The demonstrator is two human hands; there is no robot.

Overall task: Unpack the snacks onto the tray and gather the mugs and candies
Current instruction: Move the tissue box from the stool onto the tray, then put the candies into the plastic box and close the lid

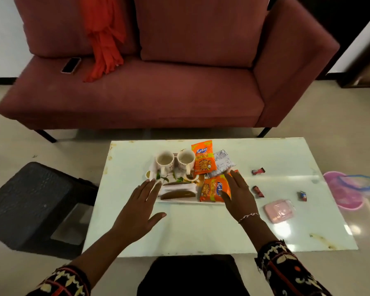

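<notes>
1. Patterned sleeves point(284, 268) frame the near table edge point(201, 254); bare white tabletop lies between that edge and the tray.
2. My left hand point(137, 208) hangs flat with fingers spread, grasping nothing, fingertips at the tray's point(179, 201) near-left rim.
3. My right hand point(238, 195) is likewise released, palm down over the nearer orange Kurkure packet point(212, 189) at the tray's right edge.
4. Two white mugs point(165, 162) stand side by side at the tray's far side; a second Kurkure packet point(203, 157) and a silver wrapper point(222, 163) lie just beside them.
5. Three wrapped candies point(258, 171) lie scattered, well apart, on open tabletop to the right, with a pink packet point(279, 211) nearer me.
6. Beyond the far edge sits a red sofa point(158, 99).
</notes>
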